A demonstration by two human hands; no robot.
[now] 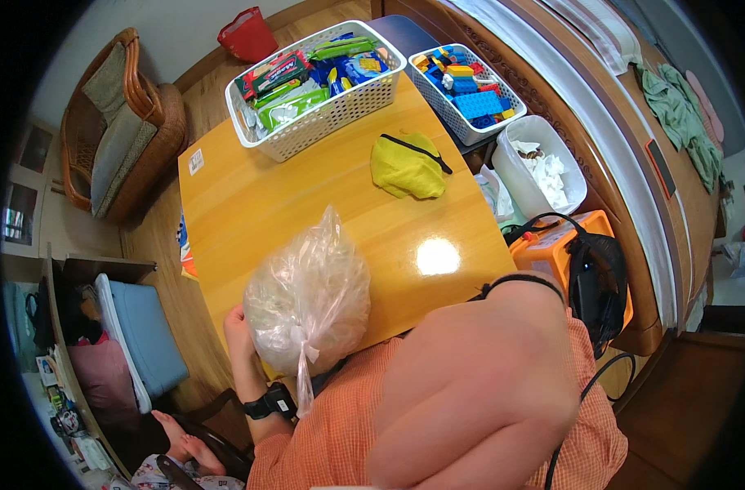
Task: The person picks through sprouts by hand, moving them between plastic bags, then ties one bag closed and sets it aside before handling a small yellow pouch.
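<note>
A clear plastic bag [311, 294], puffed up and knotted, rests at the near edge of the wooden table [225, 190]. My left hand [235, 321] is at the bag's left side, its fingers mostly hidden by the bag and the table edge; a black watch-like band is on that wrist. My right hand [470, 392] is raised close to the camera, large and blurred, with a black band at its wrist; its fingers point down the picture and nothing shows in it. A yellow cloth pouch [409, 165] with a black edge lies on the table, beyond the bag.
A white perforated basket [323, 125] of snack packets stands at the table's far edge. Right of it are a basket [458, 125] of toy bricks, a plastic bin [506, 160] with crumpled tissues and an orange case [593, 223]. Another person's bare feet [192, 444] show at lower left.
</note>
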